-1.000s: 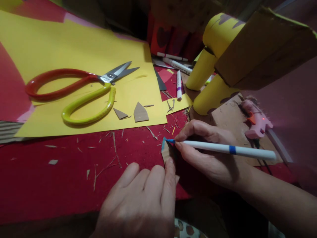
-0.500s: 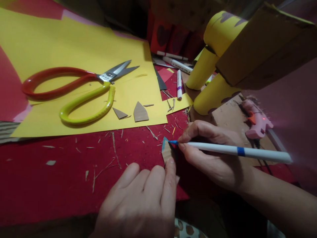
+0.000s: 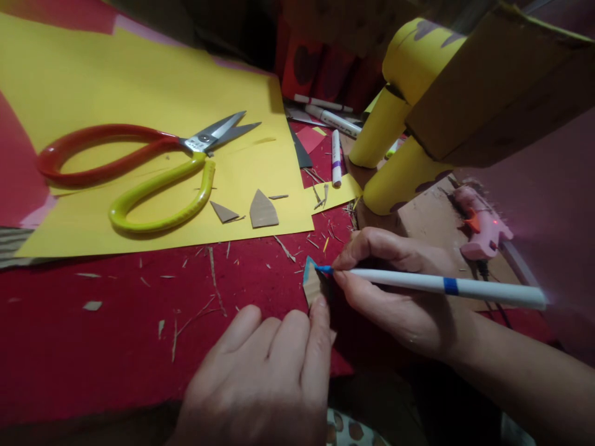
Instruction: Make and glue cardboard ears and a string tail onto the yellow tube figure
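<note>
My right hand point(image 3: 395, 288) is closed round a white marker pen point(image 3: 409, 280) with a blue band. Its blue tip touches the right edge of a small pointed cardboard piece point(image 3: 315, 288), whose pointed end carries a blue line along its edges. My left hand point(image 3: 269, 365) has its fingers curled, the index fingertip pressing the lower part of that piece onto the red tabletop point(image 3: 116, 341); the part underneath is hidden. Beyond the hands, a similar bare cardboard piece point(image 3: 263, 210) and a small triangular scrap point(image 3: 224, 212) lie on yellow paper point(image 3: 162, 80).
Scissors point(image 3: 199, 144) with red and yellow handles lie partly spread on the paper. A pink glue gun point(image 3: 483, 232) with a lit red light rests at the right. A yellow-tube and cardboard model point(image 3: 379, 127) stands behind my right hand. Another marker point(image 3: 336, 158) and scattered scraps lie around.
The marker's tip has slid very slightly down the cardboard piece's right edge, with the right hand following. My left hand stays pressed on the piece.
</note>
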Available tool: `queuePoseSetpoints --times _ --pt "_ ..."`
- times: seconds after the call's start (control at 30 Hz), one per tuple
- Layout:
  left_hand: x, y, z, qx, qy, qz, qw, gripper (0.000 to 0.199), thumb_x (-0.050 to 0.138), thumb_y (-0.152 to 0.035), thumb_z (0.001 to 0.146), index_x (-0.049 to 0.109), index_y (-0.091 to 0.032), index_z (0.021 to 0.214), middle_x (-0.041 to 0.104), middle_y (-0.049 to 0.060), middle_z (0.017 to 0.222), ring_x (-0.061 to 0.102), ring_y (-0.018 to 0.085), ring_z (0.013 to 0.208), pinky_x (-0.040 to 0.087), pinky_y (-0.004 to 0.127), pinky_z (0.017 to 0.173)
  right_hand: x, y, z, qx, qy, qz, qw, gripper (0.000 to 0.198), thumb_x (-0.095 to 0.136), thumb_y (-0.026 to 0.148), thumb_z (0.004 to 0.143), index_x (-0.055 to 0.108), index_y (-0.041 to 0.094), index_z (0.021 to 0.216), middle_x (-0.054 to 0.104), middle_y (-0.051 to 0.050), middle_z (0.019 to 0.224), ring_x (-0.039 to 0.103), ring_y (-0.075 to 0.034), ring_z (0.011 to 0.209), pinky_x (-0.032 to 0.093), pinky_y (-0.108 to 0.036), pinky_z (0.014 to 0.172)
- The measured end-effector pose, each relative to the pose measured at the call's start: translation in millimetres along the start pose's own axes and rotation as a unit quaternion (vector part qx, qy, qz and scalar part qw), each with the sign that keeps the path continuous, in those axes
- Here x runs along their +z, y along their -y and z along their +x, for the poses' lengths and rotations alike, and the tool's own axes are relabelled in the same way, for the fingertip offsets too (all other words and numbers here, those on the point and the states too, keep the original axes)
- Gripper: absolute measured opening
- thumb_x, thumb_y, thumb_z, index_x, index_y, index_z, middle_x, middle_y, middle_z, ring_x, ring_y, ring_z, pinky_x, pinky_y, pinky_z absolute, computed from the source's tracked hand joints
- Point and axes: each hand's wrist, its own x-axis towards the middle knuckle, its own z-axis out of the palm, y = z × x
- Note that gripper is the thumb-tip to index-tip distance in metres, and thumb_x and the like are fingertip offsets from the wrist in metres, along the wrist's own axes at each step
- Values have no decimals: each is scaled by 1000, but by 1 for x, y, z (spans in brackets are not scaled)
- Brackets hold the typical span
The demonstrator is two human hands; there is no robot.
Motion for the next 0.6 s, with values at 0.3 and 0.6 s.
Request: queuePoseSetpoints --times 0.3,0.6 --pt "1 0 2 5 -4 -2 1000 21 48 -12 90 66 -10 102 50 -4 56 45 16 51 34 36 62 1 1 0 0 -23 5 1000 16 57 5 72 56 20 71 63 1 65 57 -11 57 45 -20 50" --pt "1 2 -2 8 -11 -1 1000 21 49 -11 89 68 -12 99 48 -4 55 44 16 49 36 36 63 -1 2 1 -12 0 -11 1000 15 57 5 71 55 20 70 62 2 64 54 -9 53 45 -19 49"
